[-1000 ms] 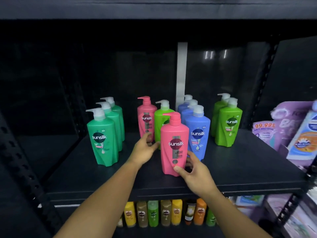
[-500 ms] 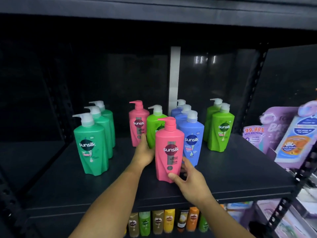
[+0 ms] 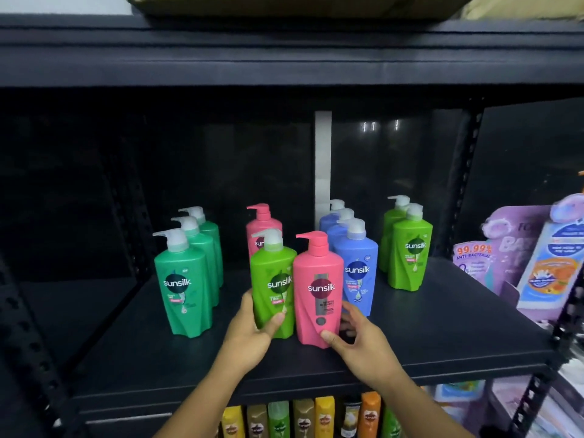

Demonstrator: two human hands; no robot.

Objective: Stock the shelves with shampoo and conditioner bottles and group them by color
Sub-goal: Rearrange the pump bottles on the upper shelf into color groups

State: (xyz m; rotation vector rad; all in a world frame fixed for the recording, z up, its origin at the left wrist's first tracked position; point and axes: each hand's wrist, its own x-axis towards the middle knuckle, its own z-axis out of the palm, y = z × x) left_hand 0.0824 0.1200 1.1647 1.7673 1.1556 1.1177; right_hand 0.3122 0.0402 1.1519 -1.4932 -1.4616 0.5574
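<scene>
- The lime green bottle (image 3: 273, 287) is standing near the shelf (image 3: 458, 339) front, touching the pink bottle (image 3: 317, 289) on its right.
- The left hand (image 3: 252, 333) is wrapping the green one; the right hand (image 3: 360, 338) is gripping the pink one's base.
- Bare shelf is lying open at near left and near right.

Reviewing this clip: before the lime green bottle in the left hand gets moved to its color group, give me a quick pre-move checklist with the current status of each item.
1. Left hand grips the lime green bottle: ok, thumb in front, fingers wrapped round its left side.
2. Bottle upright: ok.
3. Right hand steadies the front pink bottle: ok, thumb at its base.
4. Matching group located: ok, two lime green bottles stand at the right of the shelf.
5. Free space in front of that pair: ok, bare shelf there.
6. Path clear: not ok, the front pink bottle and the blue bottles stand between.
</scene>
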